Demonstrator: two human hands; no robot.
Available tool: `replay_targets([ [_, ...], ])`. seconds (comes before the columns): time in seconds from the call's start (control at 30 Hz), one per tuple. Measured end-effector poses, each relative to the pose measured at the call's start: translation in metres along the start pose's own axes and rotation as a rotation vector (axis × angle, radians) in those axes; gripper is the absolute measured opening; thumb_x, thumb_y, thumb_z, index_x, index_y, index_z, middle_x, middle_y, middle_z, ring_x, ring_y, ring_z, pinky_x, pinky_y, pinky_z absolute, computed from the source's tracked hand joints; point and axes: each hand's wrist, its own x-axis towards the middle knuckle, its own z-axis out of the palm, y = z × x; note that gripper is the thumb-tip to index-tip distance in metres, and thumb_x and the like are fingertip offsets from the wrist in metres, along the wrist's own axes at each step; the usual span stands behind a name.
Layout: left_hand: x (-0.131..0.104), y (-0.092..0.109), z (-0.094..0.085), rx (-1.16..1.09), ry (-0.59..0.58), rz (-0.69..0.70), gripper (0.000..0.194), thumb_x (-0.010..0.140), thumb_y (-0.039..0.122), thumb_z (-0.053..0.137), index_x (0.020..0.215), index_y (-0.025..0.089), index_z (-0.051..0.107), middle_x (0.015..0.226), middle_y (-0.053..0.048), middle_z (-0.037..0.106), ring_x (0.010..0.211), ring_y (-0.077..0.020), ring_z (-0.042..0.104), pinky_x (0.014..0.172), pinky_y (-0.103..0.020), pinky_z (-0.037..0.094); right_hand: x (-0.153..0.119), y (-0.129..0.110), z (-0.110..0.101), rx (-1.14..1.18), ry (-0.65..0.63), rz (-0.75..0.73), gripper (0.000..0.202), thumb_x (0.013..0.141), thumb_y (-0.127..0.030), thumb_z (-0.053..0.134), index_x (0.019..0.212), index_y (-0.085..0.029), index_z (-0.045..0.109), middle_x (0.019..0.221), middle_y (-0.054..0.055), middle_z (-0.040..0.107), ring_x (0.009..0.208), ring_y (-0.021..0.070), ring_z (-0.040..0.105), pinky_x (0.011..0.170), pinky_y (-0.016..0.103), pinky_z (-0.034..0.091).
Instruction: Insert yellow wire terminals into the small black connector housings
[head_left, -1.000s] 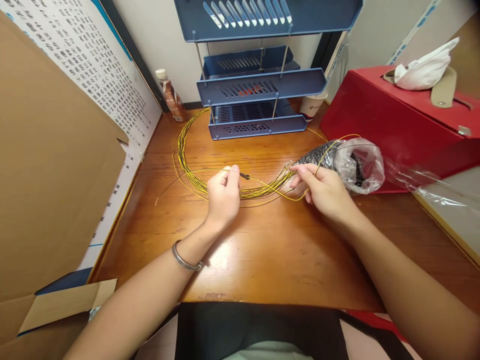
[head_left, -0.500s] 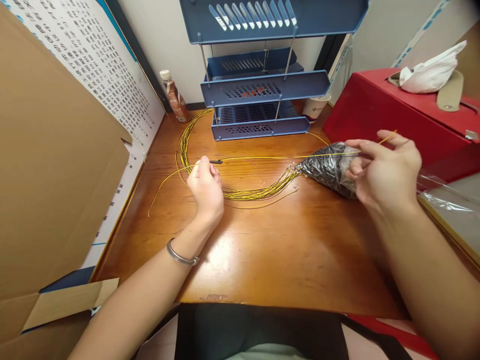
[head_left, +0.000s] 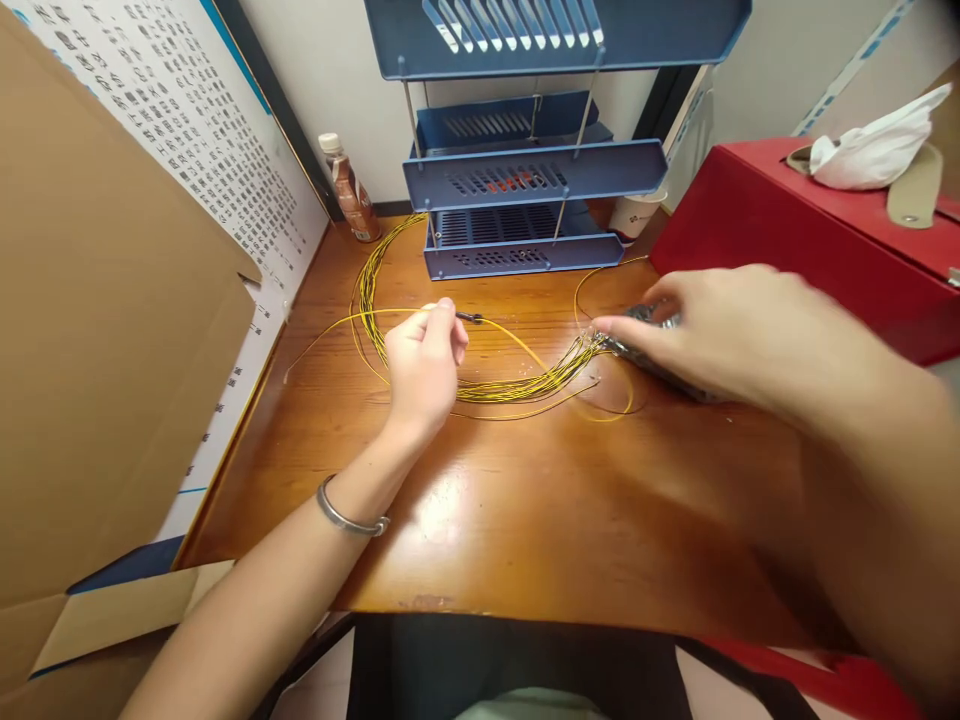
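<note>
Wooden desk (head_left: 525, 500) | left grip (head_left: 424, 360) pinched on yellow wire (head_left: 330, 325) | right grip (head_left: 720, 325) blurred, closure unclear

Two bare forearms with no sleeves reach in from the near edge. The left hand (head_left: 421, 362) has short, plain nails, and a thin silver bangle (head_left: 347, 512) circles its wrist. The right hand (head_left: 731, 325) is blurred and shows no rings or watch. At the near edge, a dark garment (head_left: 517, 655) lies over a pale one.
</note>
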Motion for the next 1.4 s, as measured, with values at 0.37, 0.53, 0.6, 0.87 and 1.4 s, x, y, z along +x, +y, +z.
replay_targets([
  [0.37,-0.014,-0.010,0.008,-0.013,-0.165,-0.055,0.051,0.098,0.036,0.054,0.050,0.019,0.054,0.046,0.001,0.050,0.044,-0.0095,0.044,0.050,-0.026,0.039,-0.072,-0.021,0.071,0.172,-0.589,-0.034,0.069,0.095,-0.050,0.061,0.153,-0.018,0.044,0.100,0.009,0.073,0.071,0.0194,0.065,0.058,0.030,0.046],
  [0.53,-0.030,-0.006,0.002,-0.024,-0.335,-0.062,0.055,0.099,0.048,0.054,0.053,0.019,0.059,0.051,0.000,0.052,0.047,-0.0111,0.044,0.052,-0.028,0.039,-0.072,-0.011,0.092,0.453,-0.340,0.064,0.040,0.089,-0.047,0.070,0.118,-0.020,0.068,0.099,0.006,0.073,0.056,0.0111,0.054,0.048,0.026,0.039],
  [0.6,-0.033,-0.008,0.002,-0.013,-0.392,-0.045,0.056,0.100,0.049,0.053,0.053,0.018,0.058,0.054,-0.001,0.054,0.049,-0.0114,0.045,0.053,-0.028,0.040,-0.076,-0.014,0.089,0.486,-0.259,0.059,0.027,0.086,-0.043,0.074,0.100,-0.020,0.073,0.096,0.006,0.074,0.062,0.0130,0.059,0.048,0.025,0.040],
  [0.87,-0.037,-0.014,0.003,0.007,-0.377,-0.032,0.057,0.103,0.043,0.050,0.051,0.019,0.053,0.049,0.001,0.047,0.050,-0.0120,0.045,0.057,-0.029,0.039,-0.086,-0.005,0.087,0.355,-0.115,-0.059,0.016,0.088,-0.034,0.074,0.095,-0.021,0.079,0.088,0.006,0.077,0.066,0.0156,0.065,0.053,0.026,0.045],
  [1.4,-0.043,-0.012,0.009,-0.017,-0.455,0.007,0.058,0.104,0.046,0.049,0.053,0.018,0.046,0.055,0.002,0.042,0.052,-0.0100,0.040,0.056,-0.029,0.033,-0.091,-0.010,0.083,0.341,-0.093,-0.246,0.010,0.084,-0.015,0.073,0.093,-0.014,0.077,0.062,-0.004,0.063,0.044,0.0041,0.039,0.042,0.020,0.032],
])
